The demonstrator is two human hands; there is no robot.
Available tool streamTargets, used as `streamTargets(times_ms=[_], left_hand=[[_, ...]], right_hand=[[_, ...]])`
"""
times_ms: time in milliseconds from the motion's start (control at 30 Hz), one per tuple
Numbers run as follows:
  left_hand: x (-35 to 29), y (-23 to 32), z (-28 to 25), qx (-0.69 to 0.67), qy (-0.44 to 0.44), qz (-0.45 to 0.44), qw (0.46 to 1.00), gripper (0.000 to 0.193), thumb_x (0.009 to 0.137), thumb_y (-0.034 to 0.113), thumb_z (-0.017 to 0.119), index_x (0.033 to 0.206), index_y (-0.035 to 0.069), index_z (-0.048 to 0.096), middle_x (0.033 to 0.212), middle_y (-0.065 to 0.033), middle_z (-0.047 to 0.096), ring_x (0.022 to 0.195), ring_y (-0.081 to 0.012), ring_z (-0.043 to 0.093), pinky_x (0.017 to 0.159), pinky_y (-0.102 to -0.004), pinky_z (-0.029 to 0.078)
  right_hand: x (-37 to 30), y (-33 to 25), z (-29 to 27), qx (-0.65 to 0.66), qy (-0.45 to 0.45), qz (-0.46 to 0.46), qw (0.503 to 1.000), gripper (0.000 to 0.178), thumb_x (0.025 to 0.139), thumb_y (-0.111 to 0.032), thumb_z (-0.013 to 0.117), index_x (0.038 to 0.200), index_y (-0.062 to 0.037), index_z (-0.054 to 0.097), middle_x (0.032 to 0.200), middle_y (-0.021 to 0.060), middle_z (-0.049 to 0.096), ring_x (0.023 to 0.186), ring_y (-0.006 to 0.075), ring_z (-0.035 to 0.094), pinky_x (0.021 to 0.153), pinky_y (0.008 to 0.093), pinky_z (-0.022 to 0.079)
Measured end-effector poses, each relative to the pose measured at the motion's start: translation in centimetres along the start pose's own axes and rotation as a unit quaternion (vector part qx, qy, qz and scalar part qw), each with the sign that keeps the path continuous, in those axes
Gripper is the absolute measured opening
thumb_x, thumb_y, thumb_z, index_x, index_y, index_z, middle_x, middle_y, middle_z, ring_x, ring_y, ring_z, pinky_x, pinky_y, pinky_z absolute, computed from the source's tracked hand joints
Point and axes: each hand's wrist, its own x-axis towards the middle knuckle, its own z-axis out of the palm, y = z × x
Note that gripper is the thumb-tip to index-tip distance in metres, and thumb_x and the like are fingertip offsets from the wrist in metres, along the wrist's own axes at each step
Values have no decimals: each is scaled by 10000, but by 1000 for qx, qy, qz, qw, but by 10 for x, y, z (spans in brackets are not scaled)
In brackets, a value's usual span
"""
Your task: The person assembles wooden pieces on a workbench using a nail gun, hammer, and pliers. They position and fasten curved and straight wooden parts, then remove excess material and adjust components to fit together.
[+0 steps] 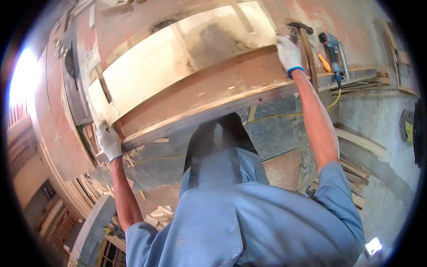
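Note:
A long pale plywood board [151, 73] with darker stains lies on the workbench [200, 91], its long side toward me. My left hand [109, 140], in a white knitted glove, is closed at the board's near left corner, close to the bench's front edge. Far over at the board's right end, my right hand [289, 53] is closed on its edge, in a matching glove with a blue cuff. The undersides of both grips are hidden. Just right of that hand lie a hammer [303, 27] and a narrow wooden strip [308, 58].
An orange-handled screwdriver [324, 63] and an air nailer [332, 52] with a yellow hose [334, 100] lie at the bench's right. A toothed circular saw blade [69, 63] stands up at the left. Wood offcuts [160, 215] litter the floor; planks [361, 141] lie along the right.

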Motion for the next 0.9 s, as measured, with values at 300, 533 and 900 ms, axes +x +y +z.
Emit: streamTargets(times_ms=[300,533,900], left_hand=[[32,162,-52,46,-33,195,979,626,934,278,744,1514,152,546,1504,-205,561,1417,-398,502,1165,-508,420],[31,430,-5,-123,-80,490,859,550,858,233,769,1388,180,633,1476,-170,513,1427,-414,436,1190,-577,349],[39,459,33,-76,-90,517,848,462,891,147,695,1350,166,647,1477,-175,529,1417,-419,458,1200,-608,329]], right_hand=[[-12,-37,-26,61,6,47,997,307,961,-240,585,1233,-186,717,1124,208,744,1078,454,688,1002,555,510],[-9,-57,-44,107,-42,122,986,291,952,-208,590,1219,-175,703,1073,219,737,1078,448,678,1038,564,473],[22,37,-136,44,153,57,986,249,876,-210,689,1076,-64,715,1039,218,716,966,416,690,864,531,529]])
